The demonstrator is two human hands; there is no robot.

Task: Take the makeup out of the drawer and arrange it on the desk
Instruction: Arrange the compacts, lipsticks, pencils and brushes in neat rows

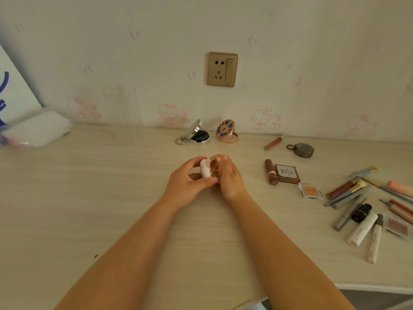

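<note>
I hold a small white compact (206, 168) with both hands above the middle of the desk (89, 198). My left hand (190, 182) curls round its white shell, thumb along the lower edge, and my right hand (228, 175) pinches the other half from the right, fingertips curled over the top. That is my grip: both hands closed on the compact, which looks partly opened, though I cannot tell how far.

Beyond my grip, near the wall, a silver compact (199, 135) stands open with its lid raised and a key ring (180, 140) beside it. Just right of it an ornate round compact (227, 131) also stands open.

Further right of my grip lie a pink lip tube (272, 143) and a dark round case (304, 150). Nearer, a brown lipstick (271, 172) touches a brown bottle (287, 173), with a small orange pan (310, 190) just beside them. Far right, a loose heap of pencils, brushes and tubes (366, 209) lies on the desk.

Far left of my grip sits a white packet (38, 128).
</note>
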